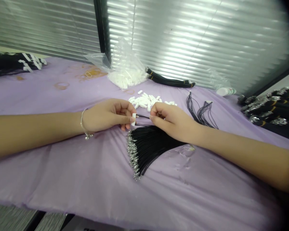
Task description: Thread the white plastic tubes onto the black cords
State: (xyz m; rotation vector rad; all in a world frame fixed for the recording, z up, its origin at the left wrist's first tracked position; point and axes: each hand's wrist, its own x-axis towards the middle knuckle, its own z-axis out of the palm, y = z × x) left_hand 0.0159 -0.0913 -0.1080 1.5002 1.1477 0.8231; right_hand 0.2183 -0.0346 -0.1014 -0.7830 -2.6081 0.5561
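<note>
The left hand [108, 115] pinches a small white tube [134, 119] between thumb and finger. The right hand [170, 120] pinches a thin black cord [142, 116], and the cord end is going to the tube. Under the hands lies a fan of black cords [154, 147] with metal clasps [134, 157]. A silver bracelet [84, 123] is on the left wrist. Behind the hands is a pile of white tubes [145, 102], and more are in a plastic bag [125, 67]. Black cord bundles [170, 79] and a white bottle [225, 91] lie on the purple cloth [62, 179].
</note>
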